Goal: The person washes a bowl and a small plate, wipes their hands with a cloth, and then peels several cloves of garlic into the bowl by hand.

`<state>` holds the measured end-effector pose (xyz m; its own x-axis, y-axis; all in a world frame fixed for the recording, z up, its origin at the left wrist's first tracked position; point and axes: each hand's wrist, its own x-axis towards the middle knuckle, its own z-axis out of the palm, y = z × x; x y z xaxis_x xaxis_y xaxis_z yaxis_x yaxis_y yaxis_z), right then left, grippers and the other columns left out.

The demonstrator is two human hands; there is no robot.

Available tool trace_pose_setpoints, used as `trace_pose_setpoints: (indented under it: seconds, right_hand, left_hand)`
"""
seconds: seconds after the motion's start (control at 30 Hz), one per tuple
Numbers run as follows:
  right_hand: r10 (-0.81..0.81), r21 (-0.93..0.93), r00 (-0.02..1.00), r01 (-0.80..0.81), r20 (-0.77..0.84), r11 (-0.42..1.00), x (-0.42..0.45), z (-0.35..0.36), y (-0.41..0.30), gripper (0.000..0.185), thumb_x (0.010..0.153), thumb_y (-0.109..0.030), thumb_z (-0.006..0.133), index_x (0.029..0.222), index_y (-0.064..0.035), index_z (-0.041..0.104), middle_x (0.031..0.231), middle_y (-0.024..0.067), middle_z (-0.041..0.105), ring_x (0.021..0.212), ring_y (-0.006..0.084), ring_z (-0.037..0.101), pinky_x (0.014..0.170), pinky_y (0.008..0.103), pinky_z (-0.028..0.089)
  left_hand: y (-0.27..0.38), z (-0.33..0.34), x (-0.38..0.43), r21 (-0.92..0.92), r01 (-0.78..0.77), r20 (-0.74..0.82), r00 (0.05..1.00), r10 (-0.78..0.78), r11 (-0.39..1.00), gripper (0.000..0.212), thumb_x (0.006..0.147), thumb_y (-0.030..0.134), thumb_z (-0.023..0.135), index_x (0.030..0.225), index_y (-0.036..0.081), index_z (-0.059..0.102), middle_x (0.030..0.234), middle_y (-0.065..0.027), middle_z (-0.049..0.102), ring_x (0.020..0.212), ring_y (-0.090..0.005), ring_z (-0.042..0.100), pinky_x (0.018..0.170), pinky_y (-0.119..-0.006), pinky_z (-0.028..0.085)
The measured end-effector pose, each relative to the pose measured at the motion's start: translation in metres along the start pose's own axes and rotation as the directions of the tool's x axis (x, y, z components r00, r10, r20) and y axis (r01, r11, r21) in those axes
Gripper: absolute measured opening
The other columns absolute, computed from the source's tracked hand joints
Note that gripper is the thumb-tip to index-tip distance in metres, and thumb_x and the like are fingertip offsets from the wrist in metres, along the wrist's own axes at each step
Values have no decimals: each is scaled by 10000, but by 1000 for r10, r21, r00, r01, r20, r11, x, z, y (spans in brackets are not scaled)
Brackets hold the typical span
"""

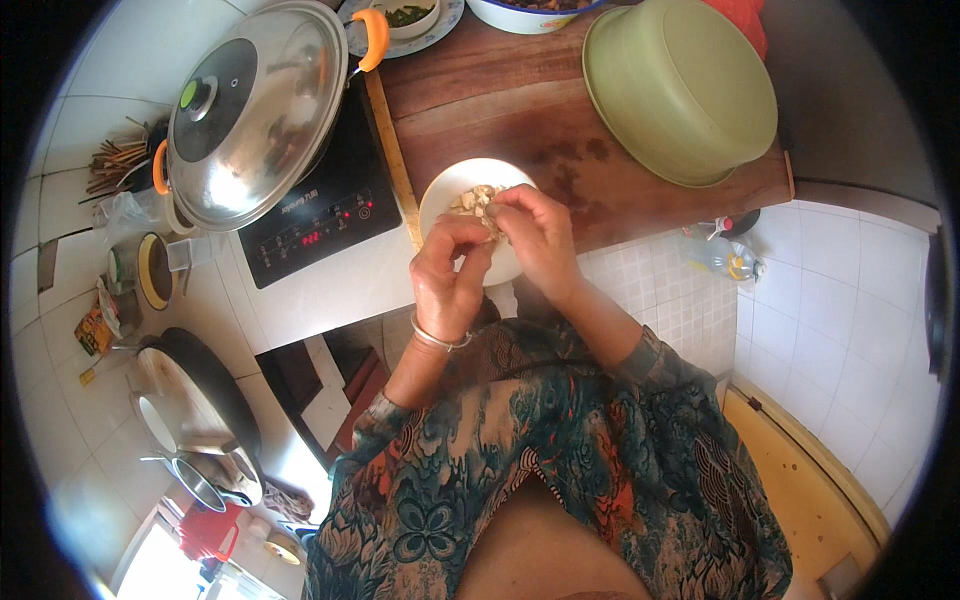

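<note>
Both hands meet over a white plate (442,184) at the edge of the wooden counter. My left hand (452,274), with a bangle at the wrist, pinches a small pale piece of food between thumb and forefinger. From the other side my right hand (534,229) grips the same piece or one touching it; the fingertips hide which. Small pale food pieces (474,199) lie heaped on the plate just beyond the fingers. The front part of the plate is partly covered by my hands.
Left of the plate, an induction cooktop (322,232) with lit red digits carries a lidded steel wok (292,112). An upturned green basin (675,90) stands on the wooden counter (480,90) at right. Behind are a bowl of greens (409,15) and an enamel basin (517,16).
</note>
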<state>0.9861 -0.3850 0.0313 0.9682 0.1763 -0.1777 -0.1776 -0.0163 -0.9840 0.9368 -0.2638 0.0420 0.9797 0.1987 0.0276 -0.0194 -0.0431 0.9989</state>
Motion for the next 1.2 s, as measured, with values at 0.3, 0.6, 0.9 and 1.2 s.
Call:
trace_pose_setpoints:
  seconds: [0.3,0.6,0.9,1.2]
  right_hand:
    - [-136,-333,972,194,192,923,5,-18,17,213,783,-89,603,972,8,593,871,167,630,771,251,637,683,315,494]
    - [-72,-38,955,86,289,996,-9,-18,-3,217,830,-86,611,1006,32,569,861,94,635,804,146,632,711,288,512]
    - [-182,-96,927,225,329,970,-24,-19,-6,108,812,-41,577,907,7,557,809,115,627,698,162,636,618,296,499]
    - [-586,-310,766,643,265,700,-25,-13,-17,112,759,17,554,867,-13,554,804,142,604,708,302,603,645,354,498]
  left_hand:
    - [-6,-2,4,-156,142,-33,988,-149,977,187,793,-40,600,973,11,601,907,-35,610,797,-105,562,735,-224,463]
    - [-6,-9,10,-418,364,114,930,-350,832,138,808,-79,555,934,-45,600,862,-83,624,709,-133,583,638,-247,493]
    - [-4,-15,-2,-546,539,265,837,-479,641,136,835,-36,510,946,-51,588,836,-118,628,655,-161,585,576,-262,480]
    - [-9,-14,5,-670,571,285,788,-546,474,149,858,-11,483,973,-60,564,807,-137,615,661,-209,596,614,-299,498]
